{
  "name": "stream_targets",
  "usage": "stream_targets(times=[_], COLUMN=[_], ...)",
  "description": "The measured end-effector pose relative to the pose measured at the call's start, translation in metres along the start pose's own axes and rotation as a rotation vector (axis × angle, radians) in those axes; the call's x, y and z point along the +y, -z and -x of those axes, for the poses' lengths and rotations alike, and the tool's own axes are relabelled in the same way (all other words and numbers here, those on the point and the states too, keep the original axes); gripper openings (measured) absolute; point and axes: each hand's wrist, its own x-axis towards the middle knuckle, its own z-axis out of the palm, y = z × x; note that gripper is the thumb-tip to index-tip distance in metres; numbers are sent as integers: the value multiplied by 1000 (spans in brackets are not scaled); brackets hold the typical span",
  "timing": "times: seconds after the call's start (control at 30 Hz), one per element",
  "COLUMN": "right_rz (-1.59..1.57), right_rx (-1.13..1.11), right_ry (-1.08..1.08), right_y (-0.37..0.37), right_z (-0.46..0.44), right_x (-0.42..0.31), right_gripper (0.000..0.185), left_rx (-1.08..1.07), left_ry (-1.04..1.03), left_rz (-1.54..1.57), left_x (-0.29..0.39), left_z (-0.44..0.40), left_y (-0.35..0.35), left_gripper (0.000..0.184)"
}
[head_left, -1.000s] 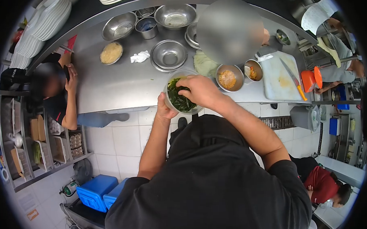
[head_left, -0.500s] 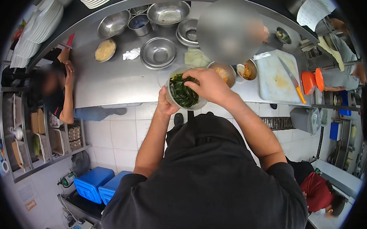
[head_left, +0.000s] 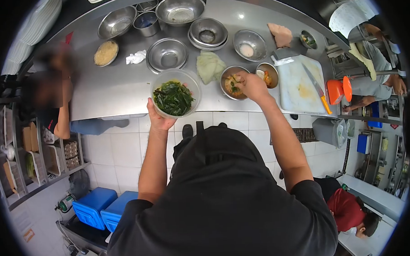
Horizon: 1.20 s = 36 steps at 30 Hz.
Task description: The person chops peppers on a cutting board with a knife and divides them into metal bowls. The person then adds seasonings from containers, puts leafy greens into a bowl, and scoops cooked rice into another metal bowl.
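My left hand (head_left: 158, 119) grips a clear round plastic tub (head_left: 192, 79) from below and its left side, tilted toward me at the counter's front edge. Dark green leafy strips (head_left: 171, 100), looking like seaweed, fill the tub. Over a metal bowl (head_left: 226, 92) to the right, my right hand (head_left: 254, 86) has its fingers drawn together, the tips down inside. Shredded orange-yellow food with green bits (head_left: 233, 84) shows in that bowl. What the fingertips pinch, if anything, is hidden. Beside it stands a smaller metal bowl (head_left: 274, 71) with orange food.
A white cutting board (head_left: 298, 95) with a yellow-handled knife (head_left: 322, 97) lies right, near an orange item (head_left: 335, 92). Behind are a pale green cloth (head_left: 210, 67), stacked metal bowls (head_left: 167, 55) and a bowl of shredded food (head_left: 106, 53). A person (head_left: 54, 88) is at the left.
My right hand has left the leafy strips in the tub and moved right into the metal bowl. Green bits now show there. The tub and my left hand have shifted left.
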Motion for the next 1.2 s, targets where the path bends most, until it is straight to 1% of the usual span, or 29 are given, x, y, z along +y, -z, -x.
stream_targets(times=[0.03, 0.1, 0.2, 0.23, 0.3, 0.33, 0.4, 0.43, 0.5, 0.6, 0.63, 0.67, 0.73, 0.77, 0.83, 0.87, 0.9, 0.93, 1.03, 1.13, 1.2], right_rz=[29, 89, 59, 51, 32, 76, 159, 118, 5, -258, -233, -207, -50, -34, 6, -4, -18, -31, -161, -392, -486], right_rx=[54, 165, 72, 61, 36, 74, 152, 222, 346, 292, 200, 110, 47, 47, 42, 46, 50, 55, 87, 31, 118], right_ry=[-14, -39, -199, -132, 0, 25, 83, 112, 191, 289, 356, 421, 531, 540, 567, 562, 549, 537, 599, 541, 447], right_y=[-5, -6, 3, -2, -15, -19, -19, -17, -9, 23, 27, 26, -3, -15, -28, -27, -23, -20, -15, 2, 17], right_z=[-1, -3, -8, -11, -12, -11, -3, -5, -11, 13, 21, 26, 12, 8, 0, -2, 0, 0, -6, -3, 3], right_x=[3, 2, -2, 8, 29, 33, 26, 21, -11, -135, -168, -193, -213, -217, -221, -223, -221, -218, -207, -202, -186], right_gripper=[35, 34, 23, 23, 22, 21, 21, 22, 23, 24, 26, 29, 26, 25, 25, 23, 21, 19, 21, 20, 21], left_rx=[-33, -9, -13, -22, 38, 69, 61, 62, 34, -5, -30, 3, 76, 54, 72, 90, 51, 69, 110, 128, 48], left_ry=[-8, -28, -47, -52, -62, -66, -40, -37, -33, -1, 25, 28, 30, 36, 47, 35, 26, 18, 5, 13, 12], left_rz=[-18, -8, 22, 35, 64, 77, 95, 98, 115, 56, 31, 32, 28, -1, -23, -25, -7, 2, 12, 13, 58], left_x=[2, 7, 15, 17, 22, 24, 27, 31, 34, 40, 39, 36, 31, 30, 27, 27, 26, 26, 25, 22, 25], left_z=[2, 4, 11, 13, 17, 19, 21, 22, 22, 24, 20, 19, 22, 20, 18, 21, 22, 24, 27, 26, 23], left_y=[3, 5, 13, 16, 20, 22, 27, 29, 33, 26, 23, 28, 48, 49, 55, 54, 53, 51, 42, 42, 24], left_gripper=[112, 111, 110, 110, 114, 117, 118, 118, 115, 111, 110, 109, 105, 101, 100, 99, 96, 98, 103, 106, 109])
